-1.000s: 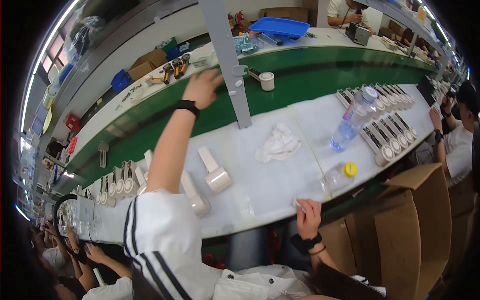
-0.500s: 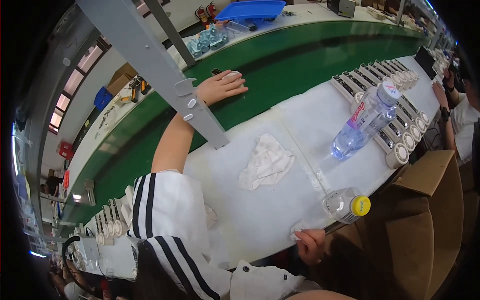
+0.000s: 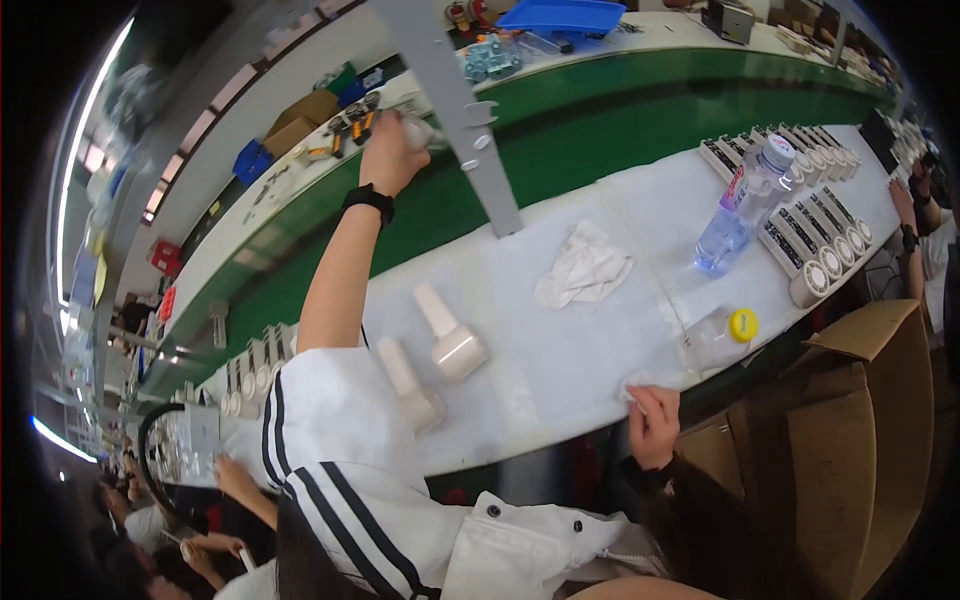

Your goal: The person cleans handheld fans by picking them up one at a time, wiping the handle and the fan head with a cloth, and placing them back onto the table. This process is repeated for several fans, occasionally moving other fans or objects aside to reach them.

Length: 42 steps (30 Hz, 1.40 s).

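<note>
My left hand [image 3: 392,155] is reached out over the green belt, left of the grey post, with its fingers closed round a white plastic part [image 3: 418,132]. Motion blurs that part and the fingers hide some of it. At the table's near edge, my right hand [image 3: 655,425] pinches a small white cloth [image 3: 640,385]. Two cream plastic housings, each with a narrow handle and a wide rounded end, lie on the white table: one housing [image 3: 458,350] near the middle, another housing [image 3: 408,385] beside my left sleeve. A crumpled white cloth [image 3: 585,265] lies farther right.
A grey post [image 3: 460,110] rises from the table's far edge. To the right stand a clear bottle [image 3: 730,230], a yellow-capped bottle [image 3: 715,340] lying tilted, and rows of open housings [image 3: 820,235]. An open cardboard box [image 3: 830,450] is at the right. Other people work on both sides.
My left hand has moved left past the post, lifting a white part off the green belt. My right hand stays on its cloth. The view has shifted, and the two cream housings now show.
</note>
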Available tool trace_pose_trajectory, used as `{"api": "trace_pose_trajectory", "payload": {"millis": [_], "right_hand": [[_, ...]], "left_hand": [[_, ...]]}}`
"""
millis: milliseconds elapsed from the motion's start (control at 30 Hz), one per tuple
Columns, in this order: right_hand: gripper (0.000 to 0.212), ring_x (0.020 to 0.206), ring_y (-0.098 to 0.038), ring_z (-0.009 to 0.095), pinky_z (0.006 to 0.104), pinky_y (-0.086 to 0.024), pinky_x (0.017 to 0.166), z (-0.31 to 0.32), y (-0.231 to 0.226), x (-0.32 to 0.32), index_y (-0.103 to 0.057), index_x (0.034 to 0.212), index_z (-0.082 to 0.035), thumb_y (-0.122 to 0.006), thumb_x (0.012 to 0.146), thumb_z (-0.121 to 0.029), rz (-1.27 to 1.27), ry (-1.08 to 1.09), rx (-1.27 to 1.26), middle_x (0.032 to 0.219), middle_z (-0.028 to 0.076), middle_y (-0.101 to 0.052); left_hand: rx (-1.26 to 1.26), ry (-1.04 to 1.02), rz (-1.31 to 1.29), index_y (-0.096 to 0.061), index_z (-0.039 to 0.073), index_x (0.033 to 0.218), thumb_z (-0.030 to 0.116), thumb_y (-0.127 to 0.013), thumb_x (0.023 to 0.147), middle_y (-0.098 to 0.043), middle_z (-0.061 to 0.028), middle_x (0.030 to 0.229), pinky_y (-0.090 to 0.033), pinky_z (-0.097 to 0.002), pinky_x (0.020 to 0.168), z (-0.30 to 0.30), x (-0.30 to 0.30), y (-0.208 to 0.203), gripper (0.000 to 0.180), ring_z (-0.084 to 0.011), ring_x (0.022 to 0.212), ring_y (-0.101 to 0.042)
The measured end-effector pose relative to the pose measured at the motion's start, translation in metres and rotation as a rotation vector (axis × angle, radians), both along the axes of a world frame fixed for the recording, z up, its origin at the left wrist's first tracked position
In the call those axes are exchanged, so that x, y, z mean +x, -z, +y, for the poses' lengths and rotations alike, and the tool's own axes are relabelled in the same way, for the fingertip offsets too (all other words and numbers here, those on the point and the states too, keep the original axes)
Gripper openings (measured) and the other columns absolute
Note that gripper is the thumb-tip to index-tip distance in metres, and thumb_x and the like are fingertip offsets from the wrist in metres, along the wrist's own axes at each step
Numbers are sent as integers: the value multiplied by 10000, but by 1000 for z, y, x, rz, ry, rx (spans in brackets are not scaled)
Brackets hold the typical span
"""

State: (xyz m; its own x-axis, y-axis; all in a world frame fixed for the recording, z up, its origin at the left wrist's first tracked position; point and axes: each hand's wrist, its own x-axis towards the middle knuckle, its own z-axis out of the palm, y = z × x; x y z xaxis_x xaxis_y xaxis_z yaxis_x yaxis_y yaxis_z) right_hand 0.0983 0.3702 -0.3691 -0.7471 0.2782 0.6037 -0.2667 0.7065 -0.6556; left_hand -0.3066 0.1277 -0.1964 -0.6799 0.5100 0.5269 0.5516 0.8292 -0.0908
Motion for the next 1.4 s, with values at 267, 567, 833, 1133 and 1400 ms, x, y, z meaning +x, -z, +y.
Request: {"api": "trace_pose_trajectory", "payload": {"millis": [267,567,833,1133,1400], "right_hand": [[305,905,-536,308,347,-450,794,-1,-29,0,-624,1091,-60,-611,795,15,-127,-139,-13,990,137,-563],[153,850,-587,263,317,-464,769,15,-52,-9,-622,992,-24,-557,854,-15,-191,-276,235,938,122,-604],[187,832,-528,59,183,-416,738,-48,-117,22,-604,1053,10,-598,867,-7,174,-380,-533,986,-1,-592],[163,724,-517,35,177,-407,610,-77,-126,31,-643,989,-12,-638,826,-13,193,-301,-240,884,-4,-603],[129,655,-463,20,175,-386,569,-85,-128,35,-642,935,-8,-652,808,-27,65,-317,-359,817,-19,-598]], "left_hand": [[1708,226,-618,-520,-21,1057,202,-699,778,-584,-168,995,-481,-515,890,-99,148,-61,400,-332,917,-583],[2259,656,-665,-473,-25,1114,251,-587,874,-575,-171,1020,-489,-510,886,-45,337,-41,383,-290,911,-592],[2167,453,-776,-456,-8,1162,236,-590,866,-558,-156,1095,-487,-415,903,8,417,30,406,-273,938,-587],[2093,392,-735,-451,3,1180,97,-648,806,-552,-100,1100,-454,-331,878,37,451,52,433,-188,984,-560],[2012,302,-640,-430,2,1225,79,-707,726,-532,-86,1112,-424,-325,913,33,450,61,576,-187,1019,-530]]}}
